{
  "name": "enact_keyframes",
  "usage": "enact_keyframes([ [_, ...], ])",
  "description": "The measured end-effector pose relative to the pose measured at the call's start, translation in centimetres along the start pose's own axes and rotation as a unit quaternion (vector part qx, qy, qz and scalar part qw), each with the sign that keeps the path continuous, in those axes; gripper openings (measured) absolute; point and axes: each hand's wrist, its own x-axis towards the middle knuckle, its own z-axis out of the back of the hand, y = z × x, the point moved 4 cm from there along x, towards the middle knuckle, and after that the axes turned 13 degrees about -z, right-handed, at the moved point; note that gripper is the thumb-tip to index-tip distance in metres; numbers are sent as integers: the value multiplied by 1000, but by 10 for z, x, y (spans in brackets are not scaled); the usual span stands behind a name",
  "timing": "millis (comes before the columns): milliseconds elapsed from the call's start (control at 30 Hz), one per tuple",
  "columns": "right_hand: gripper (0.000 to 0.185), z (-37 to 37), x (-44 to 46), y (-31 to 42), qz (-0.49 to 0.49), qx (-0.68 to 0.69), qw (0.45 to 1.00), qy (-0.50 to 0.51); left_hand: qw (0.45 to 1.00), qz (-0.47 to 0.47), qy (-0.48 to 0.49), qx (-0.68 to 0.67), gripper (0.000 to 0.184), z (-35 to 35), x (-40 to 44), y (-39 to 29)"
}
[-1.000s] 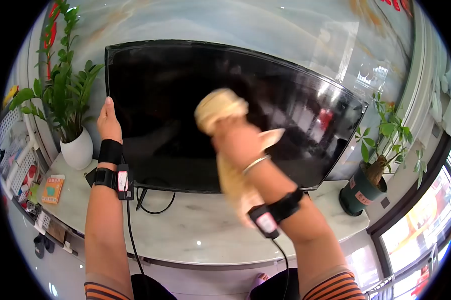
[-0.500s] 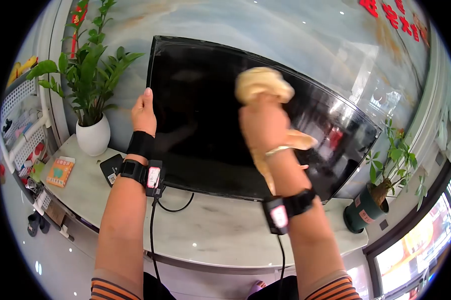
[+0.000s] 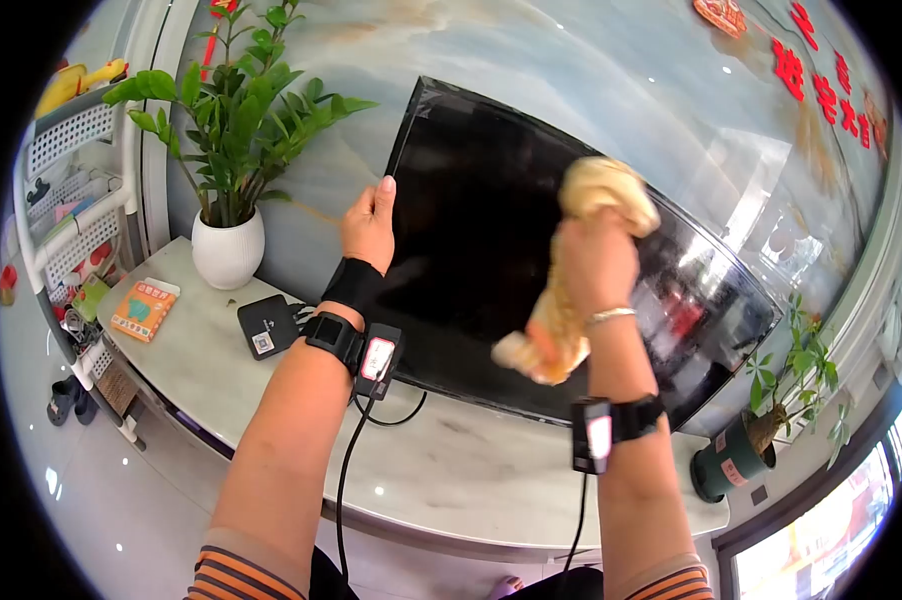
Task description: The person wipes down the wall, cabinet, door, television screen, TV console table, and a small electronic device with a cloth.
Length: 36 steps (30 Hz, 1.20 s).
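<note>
A large black television (image 3: 481, 250) stands on a pale marble-topped cabinet (image 3: 431, 470). My left hand (image 3: 370, 228) grips its left edge, thumb up on the front side and the other fingers hidden behind. In my right hand (image 3: 601, 262) is a bunched yellowish cloth (image 3: 611, 190), held against the upper right half of the screen. A loose end of the cloth hangs down below the hand. Both wrists wear black straps with small cabled devices.
At the left are a plant in a white pot (image 3: 229, 250), an orange box (image 3: 146, 310), a black device (image 3: 269, 326) and a shelf rack (image 3: 81, 220). A green-potted plant (image 3: 733, 458) stands at the cabinet's right end. Cables run below the television.
The view has swung, shifting the scene rightward in the frame. My right hand has carried the cloth right and up across the screen. My left hand stays on the television's left edge.
</note>
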Motion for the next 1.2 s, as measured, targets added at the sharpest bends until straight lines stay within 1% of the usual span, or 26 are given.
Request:
enact_keyframes([
  [33,26,15,-13,42,-74,145,986,38,1000,2,3,-4,58,0,0,0],
  [100,25,-4,-24,90,50,90,993,64,1000,2,6,-6,58,1,-1,2],
  [167,26,-20,-46,122,172,44,974,139,1000,-6,10,-7,58,0,0,5],
  [200,29,-23,-56,123,216,59,963,150,998,16,21,-56,57,-2,-1,7],
  [300,27,-4,-51,93,105,113,985,77,999,18,29,-9,55,4,-2,-5],
  [367,27,7,-27,66,-35,126,991,41,999,-11,8,-38,54,1,-1,0],
  [433,26,12,-10,68,-6,90,996,4,998,28,36,-37,52,1,-3,1],
  [467,24,15,-7,82,20,93,995,-9,998,28,44,-35,52,3,-2,-1],
  [500,28,18,-4,95,1,96,995,17,998,27,53,-33,52,3,-2,-3],
  [567,28,16,-5,127,58,70,996,3,998,16,59,-32,52,3,-1,-2],
  [633,28,15,-10,152,94,73,992,41,998,-2,54,-30,51,4,-1,0],
  [667,28,13,-9,158,134,81,987,48,998,-9,52,-42,51,6,-1,-1],
  [700,28,15,-9,163,194,68,976,77,997,-15,49,-52,51,6,-1,-3],
  [733,28,24,-4,161,204,54,974,83,997,-19,47,-62,51,8,-2,-5],
  [767,28,30,2,158,213,41,972,92,995,-29,56,-78,50,8,-2,-5],
  [800,27,30,10,151,165,61,984,30,993,-35,67,-93,49,8,0,-3],
  [833,27,36,14,144,127,113,985,6,990,-39,79,-107,48,10,0,-1],
  [900,28,17,5,134,124,68,990,-29,982,-28,122,-144,48,11,2,1],
  [967,23,-16,-39,138,142,8,990,-14,971,-20,150,-186,48,11,6,7],
  [1000,21,-40,-68,141,211,-23,975,60,943,26,181,-279,48,9,7,7],
  [1033,19,-65,-101,141,278,-55,950,131,943,61,184,-269,49,13,6,7],
  [1067,15,-93,-135,140,319,-74,921,211,944,55,190,-264,51,15,7,6],
  [1100,15,-107,-166,137,336,-67,915,214,945,49,197,-258,53,16,7,4],
  [1133,16,-110,-184,138,347,-38,902,252,945,47,209,-248,56,18,8,4],
  [1167,16,-122,-192,135,357,-76,860,356,945,55,235,-222,57,20,11,4],
  [1200,16,-126,-189,131,354,-91,870,330,943,65,263,-195,57,21,14,6],
])
